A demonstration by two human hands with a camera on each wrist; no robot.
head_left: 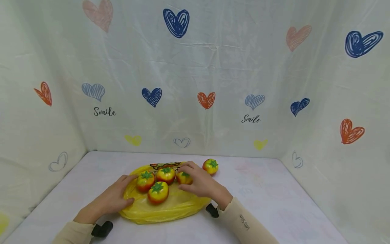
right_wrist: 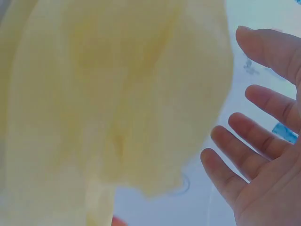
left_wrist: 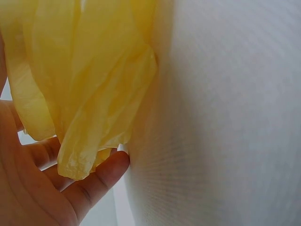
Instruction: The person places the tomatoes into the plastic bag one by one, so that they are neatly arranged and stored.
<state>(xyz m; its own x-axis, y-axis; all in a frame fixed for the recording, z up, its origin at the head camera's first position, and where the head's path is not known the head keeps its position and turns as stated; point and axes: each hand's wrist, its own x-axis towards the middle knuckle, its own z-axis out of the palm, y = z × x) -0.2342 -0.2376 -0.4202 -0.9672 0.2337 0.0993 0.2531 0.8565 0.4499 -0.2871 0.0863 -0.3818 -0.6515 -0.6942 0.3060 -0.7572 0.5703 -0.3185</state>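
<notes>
A yellow plastic bag (head_left: 170, 210) lies flat on the table, with several yellow-and-red persimmons (head_left: 158, 193) on it, each topped by a green calyx. My left hand (head_left: 114, 197) rests at the bag's left edge, thumb and fingers apart. In the left wrist view, the fingers (left_wrist: 96, 186) touch the crumpled plastic (left_wrist: 94, 80) without closing round it. Above the bag's right side is my right hand (head_left: 199, 181), partly covering one persimmon (head_left: 184, 178). Its fingers (right_wrist: 242, 148) are spread and hold nothing in the right wrist view, beside the yellow plastic (right_wrist: 117, 94).
One more persimmon (head_left: 210, 166) sits on the table past the bag's far right corner. The white table (head_left: 262, 203) is enclosed by a pale curtain (head_left: 225, 74) printed with hearts. Black straps (head_left: 102, 229) are on both wrists.
</notes>
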